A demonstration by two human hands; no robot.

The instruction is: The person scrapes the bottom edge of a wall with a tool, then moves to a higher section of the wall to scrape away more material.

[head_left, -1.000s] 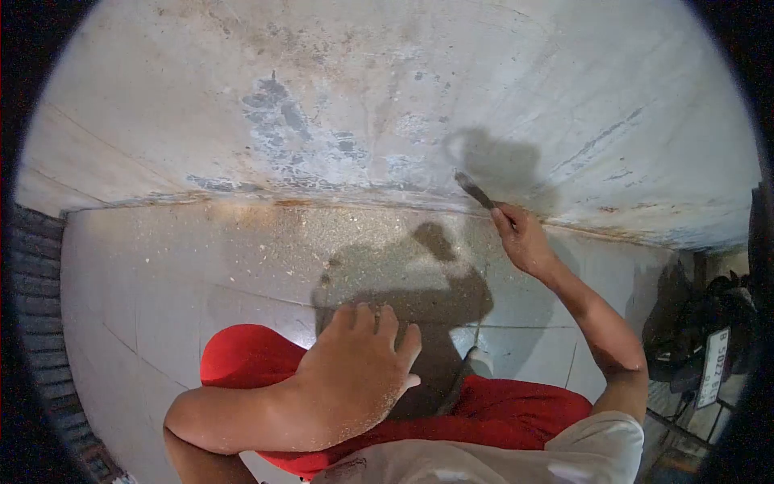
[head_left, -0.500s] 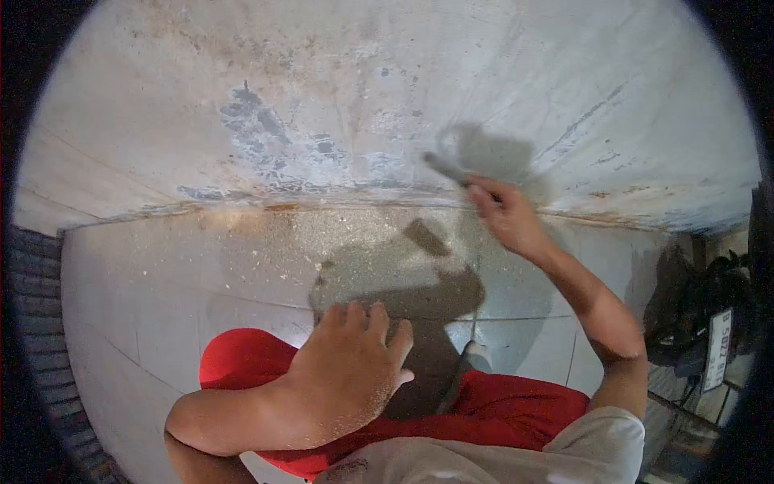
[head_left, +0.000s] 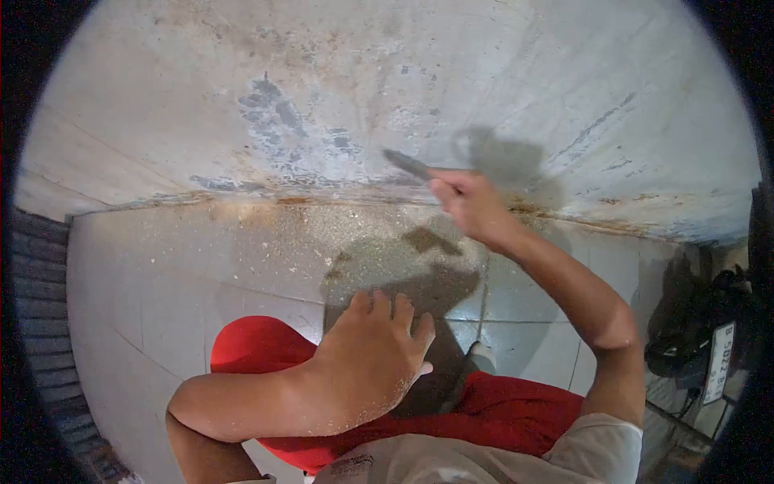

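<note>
The scraper point(head_left: 407, 164) is held in the right hand point(head_left: 468, 206), with the fingers closed around its handle, and its flat blade is laid against the lowest part of the wall point(head_left: 484, 73), just above the line where the wall meets the floor point(head_left: 161, 266). The blade points to the left, toward the patch of grey-blue marks point(head_left: 278, 121) where the coating is already worn. A band of rust-coloured stain point(head_left: 274, 202) is seen along the joint of wall and floor, and fine dust and crumbs point(head_left: 355, 226) are spread on the floor below it. The left hand point(head_left: 375, 355) is rested on the knee, over the red shorts point(head_left: 258, 347), with the fingers loosely spread and nothing held in them.

It is judged that the scraping of the wall base is the step in hand. For the next move, the blade probably has to be kept at a low angle and pressed firmly along the joint, so that the remaining coating is lifted and the surface is not gouged. A parked motorbike point(head_left: 709, 347) is partly seen at the right edge.
</note>
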